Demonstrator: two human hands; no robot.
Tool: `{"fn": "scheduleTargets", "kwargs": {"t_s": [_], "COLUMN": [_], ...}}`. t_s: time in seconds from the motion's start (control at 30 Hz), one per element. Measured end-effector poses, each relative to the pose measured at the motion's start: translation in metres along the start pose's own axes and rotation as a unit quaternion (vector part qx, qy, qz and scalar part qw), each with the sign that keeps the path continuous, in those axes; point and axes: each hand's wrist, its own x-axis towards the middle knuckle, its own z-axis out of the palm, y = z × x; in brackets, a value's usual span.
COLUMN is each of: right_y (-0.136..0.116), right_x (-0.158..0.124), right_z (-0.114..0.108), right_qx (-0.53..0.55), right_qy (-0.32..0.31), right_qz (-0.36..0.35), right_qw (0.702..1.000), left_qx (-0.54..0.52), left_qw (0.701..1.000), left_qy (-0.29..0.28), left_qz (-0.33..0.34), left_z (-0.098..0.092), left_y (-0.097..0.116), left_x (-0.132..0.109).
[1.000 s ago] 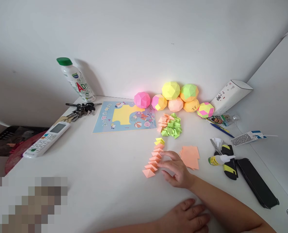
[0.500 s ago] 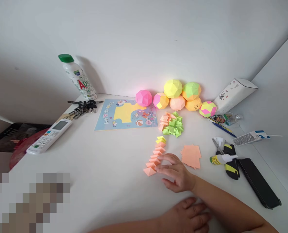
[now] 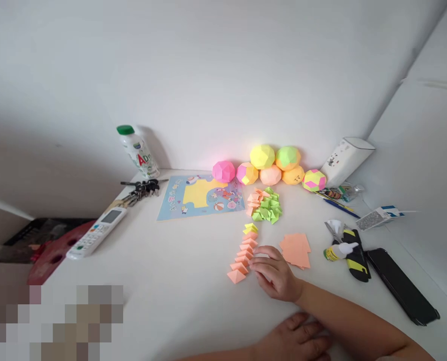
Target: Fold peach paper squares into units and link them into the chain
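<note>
A slanting row of folded paper pieces (image 3: 246, 253), mostly peach with yellow ones at the far end, lies on the white table. Beside the right edge of this row is my right hand (image 3: 278, 276), its fingers curved and slightly apart with nothing seen in them. The fingertips are close to the peach pieces; whether they touch is unclear. My left hand (image 3: 296, 338) rests flat, palm down, near the bottom edge, fingers stretched out under my right forearm. A stack of peach paper squares (image 3: 296, 249) lies just right of my right hand. Green and peach folded pieces (image 3: 266, 205) form a pile farther back.
Colourful paper balls (image 3: 263, 157) line the wall. A puzzle sheet (image 3: 174, 198), keys (image 3: 144, 189), a remote (image 3: 99, 233) and a bottle (image 3: 138, 155) are to the left. Rightward lie a glue bottle (image 3: 338, 252), a black-and-yellow tool (image 3: 358, 268), a phone (image 3: 404, 286) and a white box (image 3: 349, 158).
My right hand has drawn slightly back from the row, its fingers closer together. The camera view has shifted, so the background sits lower. My left hand stays flat.
</note>
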Motion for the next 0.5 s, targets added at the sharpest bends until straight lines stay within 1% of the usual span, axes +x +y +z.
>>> {"fn": "scheduleTargets", "kwargs": {"t_s": [0.07,0.1,0.17,0.23,0.27,0.33,0.37,0.4,0.43,0.47,0.5], "right_y": [-0.003,-0.004,-0.005,-0.003,-0.001,0.004,0.006,0.008,0.009,0.010,0.011], "right_x": [0.002,0.003,0.000,-0.011,-0.020,-0.042,-0.054,-0.065,-0.075,-0.082,-0.087], "right_z": [-0.001,-0.002,-0.009,-0.018,-0.022,-0.028,-0.030,-0.030,-0.030,-0.029,-0.028], "right_qx": [-0.040,-0.075,-0.164,-0.242,-0.269,-0.305,-0.314,-0.317,-0.315,-0.313,-0.314], "right_qy": [-0.001,-0.007,-0.050,-0.074,-0.077,-0.070,-0.067,-0.061,-0.057,-0.048,-0.035], "right_qz": [0.006,0.023,0.088,0.169,0.205,0.268,0.287,0.298,0.298,0.292,0.286], "right_qw": [0.999,0.997,0.981,0.952,0.938,0.911,0.902,0.898,0.899,0.902,0.905], "left_qx": [0.015,0.022,0.030,0.050,0.059,0.048,0.030,0.003,-0.035,-0.087,-0.162], "left_qw": [0.999,0.998,0.997,0.997,0.997,0.992,0.985,0.979,0.976,0.973,0.965], "left_qy": [0.031,0.043,0.063,0.057,0.038,-0.031,-0.062,-0.084,-0.103,-0.122,-0.134], "left_qz": [0.034,0.044,0.044,0.003,-0.025,-0.111,-0.156,-0.184,-0.187,-0.176,-0.154], "left_z": [0.003,0.004,0.007,0.008,0.007,0.003,-0.001,-0.005,-0.010,-0.015,-0.022], "left_y": [-0.001,-0.001,-0.001,0.001,0.002,0.005,0.007,0.009,0.011,0.012,0.014], "left_x": [-0.002,-0.003,-0.006,-0.010,-0.013,-0.015,-0.015,-0.014,-0.012,-0.010,-0.007]}}
